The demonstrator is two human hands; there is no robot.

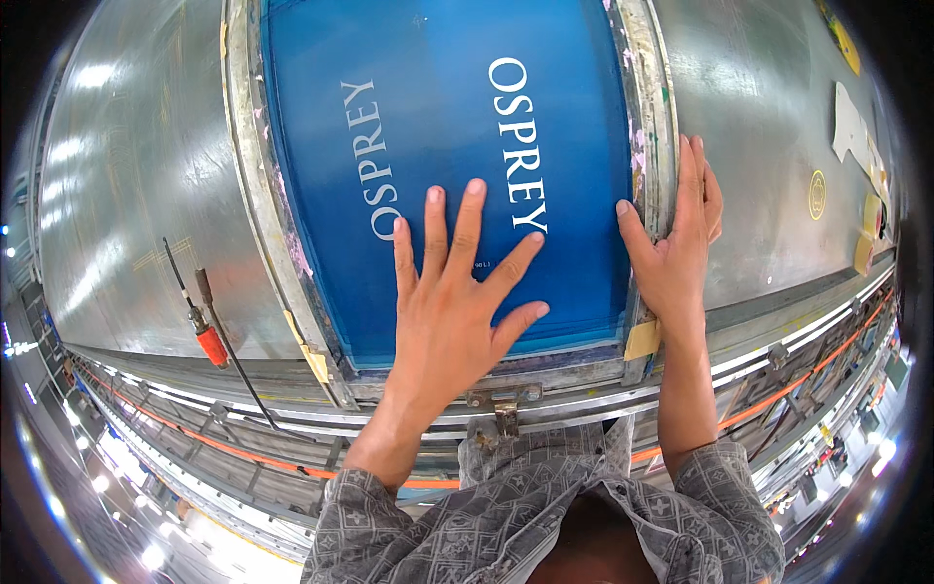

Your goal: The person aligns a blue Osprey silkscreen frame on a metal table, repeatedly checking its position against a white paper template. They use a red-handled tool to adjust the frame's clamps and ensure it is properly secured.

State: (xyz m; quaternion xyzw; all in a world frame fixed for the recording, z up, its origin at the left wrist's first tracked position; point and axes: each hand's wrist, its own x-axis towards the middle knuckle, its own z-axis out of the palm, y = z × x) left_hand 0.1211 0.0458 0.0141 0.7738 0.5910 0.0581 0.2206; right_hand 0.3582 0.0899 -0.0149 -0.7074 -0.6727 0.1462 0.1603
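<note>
A screen printing frame with a blue mesh and white lettering lies on the metal table in front of me. Spread flat over the lower part of the mesh is my left hand, its fingers apart and nothing in it. My right hand rests on the frame's worn right rail. Its thumb lies on the inner side of the rail and its fingers stretch along the outer side. The frame's left rail carries pink and white stains.
Left of the frame, a red-handled screwdriver and a thin dark rod lie on the metal tabletop. A metal bracket sits at the near edge. Tape rolls and a white cut piece are at the right.
</note>
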